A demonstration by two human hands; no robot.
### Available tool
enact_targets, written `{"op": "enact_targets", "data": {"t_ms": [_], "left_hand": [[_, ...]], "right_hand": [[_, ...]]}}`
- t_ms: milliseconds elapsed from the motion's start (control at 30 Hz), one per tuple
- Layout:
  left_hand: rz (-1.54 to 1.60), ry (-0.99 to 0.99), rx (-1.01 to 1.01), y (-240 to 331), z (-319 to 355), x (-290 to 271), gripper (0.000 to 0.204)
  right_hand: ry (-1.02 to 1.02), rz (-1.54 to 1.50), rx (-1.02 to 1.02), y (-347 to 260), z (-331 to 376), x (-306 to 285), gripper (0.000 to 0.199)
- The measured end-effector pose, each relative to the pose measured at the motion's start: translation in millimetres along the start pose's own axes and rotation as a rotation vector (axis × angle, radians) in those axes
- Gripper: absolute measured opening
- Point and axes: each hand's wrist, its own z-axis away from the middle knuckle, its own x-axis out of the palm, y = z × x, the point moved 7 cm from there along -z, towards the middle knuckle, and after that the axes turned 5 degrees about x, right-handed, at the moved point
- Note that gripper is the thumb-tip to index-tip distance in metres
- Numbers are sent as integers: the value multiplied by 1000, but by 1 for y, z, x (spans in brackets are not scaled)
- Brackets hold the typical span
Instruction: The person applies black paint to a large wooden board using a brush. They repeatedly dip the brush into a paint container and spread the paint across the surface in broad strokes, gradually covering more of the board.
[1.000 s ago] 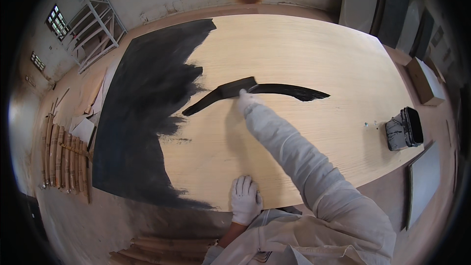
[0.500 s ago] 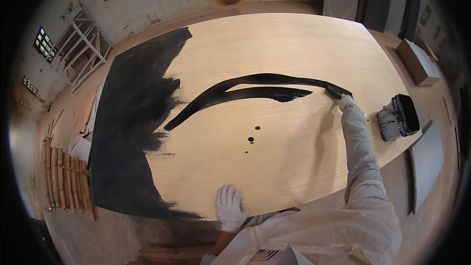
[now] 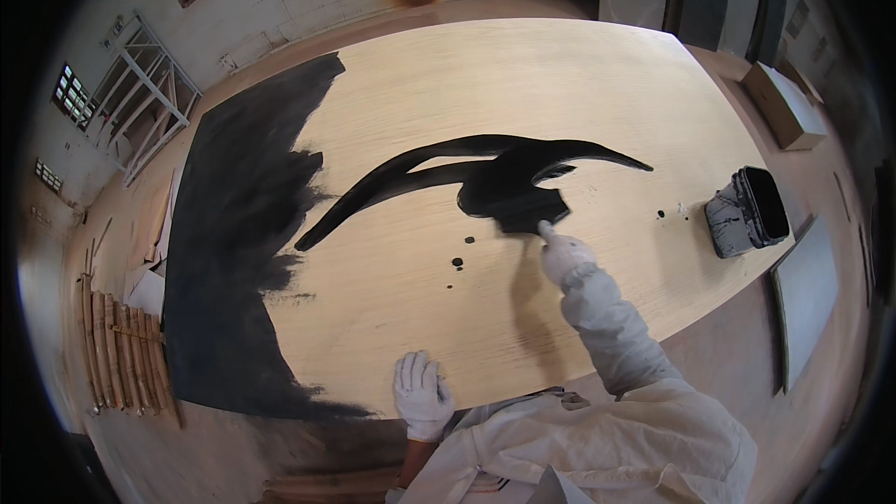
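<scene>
A large pale wood-grain board spreads out before me, its left end coated black. My right hand, in a white glove, grips a wide flat paint brush whose head is black and pressed to the board. Around the brush lies wet black paint, joined to a long curved stroke. My gloved left hand rests on the near edge with fingers stretched out, holding nothing. Several small black drips dot the board between the hands. The glove partly hides the brush handle.
An open black paint bucket, smeared with paint, stands on the board's right end. A grey panel and a box lie beyond it. At left are a bundle of wooden poles and a white metal frame.
My right hand has swept the brush left and nearer, from the far right of the stroke. Fresh black paint now covers the middle. My left hand stays on the near edge.
</scene>
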Motion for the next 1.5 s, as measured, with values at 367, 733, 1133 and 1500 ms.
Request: {"op": "enact_targets", "data": {"t_ms": [367,733,1133,1500], "left_hand": [[1,10,-35,-3,3,-1,40],[25,-14,-48,-1,-11,3,38],[81,54,-100,-2,-21,-15,29],[164,32,-136,-12,0,-4,33]], "right_hand": [[189,0,124,159,-131,-66,54],[91,96,-134,56,-197,-51,58],[37,1059,-916,-413,-192,100,27],[-126,438,-709,-336,-74,48,57]]}}
